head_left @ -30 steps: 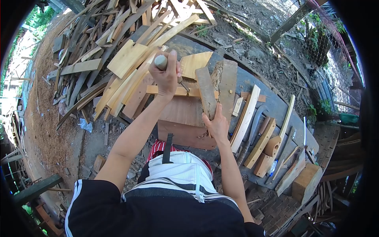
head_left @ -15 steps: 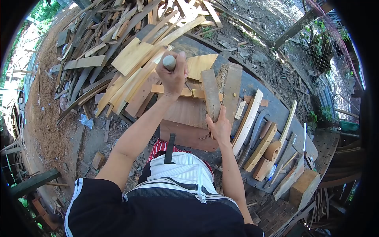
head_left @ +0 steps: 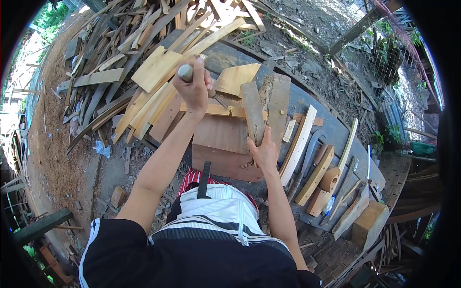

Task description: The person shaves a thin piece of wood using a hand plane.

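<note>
My left hand (head_left: 193, 93) is wrapped round the handle of a chisel (head_left: 185, 72), whose grey round butt sticks out at the top of the fist. The chisel's blade leans down to the right, towards a narrow yellowish wood strip (head_left: 213, 109). That strip lies across a large brown wood block (head_left: 223, 132) and has a small dark notch in it. In my right hand (head_left: 265, 150) is the near end of a flat, worn wooden bar (head_left: 252, 106). A wide weathered board (head_left: 279, 98) lies right beside the bar.
On the dark bench (head_left: 331, 137) to the right lie a curved blade (head_left: 313, 146), several wood pieces and a wooden hand plane (head_left: 329, 180). Yellow planks (head_left: 156, 69) lie at the left, before a heap of scrap wood (head_left: 139, 29). A squared block (head_left: 370, 221) stands at the bench's right end.
My left hand has shifted left and the chisel now leans, where before its butt faced up more. My right hand stays on the bar. The view has shifted slightly.
</note>
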A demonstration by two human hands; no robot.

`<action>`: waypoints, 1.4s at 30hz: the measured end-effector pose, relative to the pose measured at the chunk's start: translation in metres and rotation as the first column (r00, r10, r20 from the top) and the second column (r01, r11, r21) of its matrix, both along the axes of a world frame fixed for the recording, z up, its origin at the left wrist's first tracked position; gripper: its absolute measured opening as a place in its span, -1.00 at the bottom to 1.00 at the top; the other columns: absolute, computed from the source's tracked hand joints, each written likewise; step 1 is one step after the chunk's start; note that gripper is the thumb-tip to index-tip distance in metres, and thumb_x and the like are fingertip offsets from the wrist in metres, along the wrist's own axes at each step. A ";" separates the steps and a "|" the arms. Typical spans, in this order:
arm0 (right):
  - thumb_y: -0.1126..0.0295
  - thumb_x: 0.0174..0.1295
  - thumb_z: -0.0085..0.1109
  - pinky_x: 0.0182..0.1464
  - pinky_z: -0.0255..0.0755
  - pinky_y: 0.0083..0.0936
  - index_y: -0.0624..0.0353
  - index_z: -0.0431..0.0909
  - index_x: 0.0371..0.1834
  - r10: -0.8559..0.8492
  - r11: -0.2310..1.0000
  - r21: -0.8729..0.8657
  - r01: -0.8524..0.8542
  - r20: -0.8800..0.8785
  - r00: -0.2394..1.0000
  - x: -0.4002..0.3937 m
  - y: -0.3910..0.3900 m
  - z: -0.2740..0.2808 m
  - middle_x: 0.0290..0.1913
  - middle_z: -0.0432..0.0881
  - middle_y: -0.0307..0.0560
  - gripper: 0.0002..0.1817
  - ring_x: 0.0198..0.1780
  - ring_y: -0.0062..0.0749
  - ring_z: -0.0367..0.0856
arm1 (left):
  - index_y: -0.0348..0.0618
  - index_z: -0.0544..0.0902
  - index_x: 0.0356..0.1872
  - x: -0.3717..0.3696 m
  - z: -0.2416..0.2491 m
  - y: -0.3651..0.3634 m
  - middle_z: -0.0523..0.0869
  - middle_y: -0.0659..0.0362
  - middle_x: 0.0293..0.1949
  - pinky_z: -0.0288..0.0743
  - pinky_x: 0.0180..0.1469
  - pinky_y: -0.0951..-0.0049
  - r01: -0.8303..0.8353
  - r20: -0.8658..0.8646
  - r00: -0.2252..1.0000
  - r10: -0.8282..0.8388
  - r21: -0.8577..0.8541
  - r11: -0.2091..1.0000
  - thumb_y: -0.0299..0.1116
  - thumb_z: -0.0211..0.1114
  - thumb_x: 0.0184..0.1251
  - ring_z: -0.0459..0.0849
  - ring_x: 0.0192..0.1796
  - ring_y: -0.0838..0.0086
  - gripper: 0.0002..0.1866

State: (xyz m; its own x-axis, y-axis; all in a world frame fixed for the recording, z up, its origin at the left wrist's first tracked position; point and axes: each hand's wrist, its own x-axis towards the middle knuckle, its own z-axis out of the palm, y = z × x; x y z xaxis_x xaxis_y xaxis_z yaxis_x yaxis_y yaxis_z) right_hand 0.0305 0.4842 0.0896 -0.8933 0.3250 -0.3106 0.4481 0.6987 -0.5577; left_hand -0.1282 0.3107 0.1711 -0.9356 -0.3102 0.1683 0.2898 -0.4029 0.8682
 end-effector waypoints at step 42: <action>0.12 0.06 0.28 -0.44 0.45 -0.36 0.23 0.31 0.06 0.486 0.834 0.006 -0.551 -0.480 0.731 -0.065 -0.020 0.235 -0.49 0.57 0.06 -0.41 -0.55 -0.25 0.58 | -0.29 0.60 -0.44 -0.001 -0.054 0.035 0.68 0.21 -0.51 0.50 -0.35 0.48 0.078 -0.109 0.988 -0.109 -0.258 0.963 -0.40 0.50 -0.01 0.66 -0.43 0.53 -0.76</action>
